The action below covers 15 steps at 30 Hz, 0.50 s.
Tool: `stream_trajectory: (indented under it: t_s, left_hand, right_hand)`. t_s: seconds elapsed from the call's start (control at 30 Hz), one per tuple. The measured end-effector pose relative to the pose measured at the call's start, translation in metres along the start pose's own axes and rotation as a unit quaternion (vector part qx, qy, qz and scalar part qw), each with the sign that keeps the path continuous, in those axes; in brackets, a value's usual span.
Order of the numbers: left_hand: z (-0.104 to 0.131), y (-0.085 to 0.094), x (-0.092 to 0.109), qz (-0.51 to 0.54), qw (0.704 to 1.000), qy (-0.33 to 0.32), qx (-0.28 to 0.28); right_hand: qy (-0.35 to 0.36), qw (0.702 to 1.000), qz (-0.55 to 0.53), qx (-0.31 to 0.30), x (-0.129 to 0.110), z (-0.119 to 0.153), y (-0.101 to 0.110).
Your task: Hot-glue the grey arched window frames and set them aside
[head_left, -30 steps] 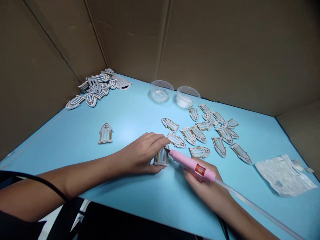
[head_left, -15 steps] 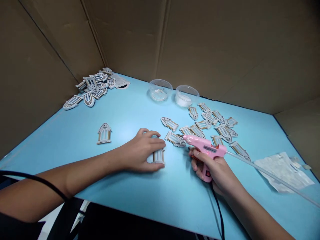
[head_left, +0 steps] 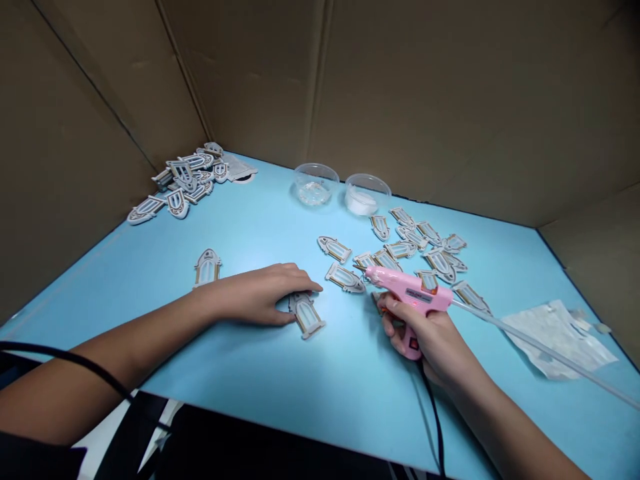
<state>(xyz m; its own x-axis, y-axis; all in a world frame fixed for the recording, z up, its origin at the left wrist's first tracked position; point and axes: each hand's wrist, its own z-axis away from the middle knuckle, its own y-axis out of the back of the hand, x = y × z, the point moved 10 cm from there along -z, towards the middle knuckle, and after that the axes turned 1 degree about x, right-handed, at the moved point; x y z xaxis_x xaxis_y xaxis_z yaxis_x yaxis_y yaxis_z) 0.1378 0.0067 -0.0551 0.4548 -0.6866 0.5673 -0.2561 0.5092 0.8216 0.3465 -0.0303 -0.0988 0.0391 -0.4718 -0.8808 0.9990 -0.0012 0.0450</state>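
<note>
My left hand [head_left: 263,292] lies low over the table, thumb and fingers apart. Its fingertips are at the top of a small white-and-gold arched window piece [head_left: 309,317], which lies flat and slightly turned; the hand partly covers it. Whether they press on it I cannot tell. Another such arched window piece [head_left: 207,267] lies behind my left forearm. My right hand [head_left: 433,337] is wrapped round the handle of a pink glue gun [head_left: 413,290]. The gun's metal nozzle points left, just above a loose arched piece [head_left: 345,278]. A long clear glue stick [head_left: 540,347] sticks out of its rear.
A heap of arched pieces [head_left: 185,177] occupies the back left corner. Two clear plastic bowls [head_left: 316,175] stand at the back. Several more pieces [head_left: 440,263] are scattered at right, near a white packet [head_left: 557,340]. The gun's black cord [head_left: 434,417] runs off the front edge. Cardboard walls surround the table.
My left hand has drawn left and loosened from around the window piece, which has turned and shows more. My right hand keeps the glue gun in nearly the same place. The view has shifted slightly.
</note>
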Motion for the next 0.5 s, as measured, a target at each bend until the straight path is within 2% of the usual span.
stream_trajectory:
  t_s: [0.13, 0.23, 0.33, 0.4, 0.5]
  left_hand:
    - [-0.001, 0.000, -0.011, -0.062, 0.996, 0.063, 0.008]
    - [0.001, -0.002, -0.013, -0.043, 0.996, 0.072, -0.013]
    - [0.002, -0.006, -0.018, -0.027, 0.993, 0.109, -0.030]
    - [0.003, -0.004, -0.021, -0.041, 0.991, 0.129, -0.004]
    - [0.003, 0.004, -0.020, -0.046, 0.991, 0.112, 0.057]
  right_hand:
    - [0.002, 1.000, 0.004, 0.001, 0.000, 0.001, -0.001]
    - [0.002, 1.000, 0.007, -0.005, 0.002, 0.000, -0.001]
    - [0.006, 1.000, 0.019, -0.019, 0.004, 0.000, -0.002]
    - [0.005, 0.999, 0.037, -0.022, 0.006, 0.000, -0.002]
    - [-0.010, 0.996, 0.086, -0.023, 0.012, 0.001, -0.003]
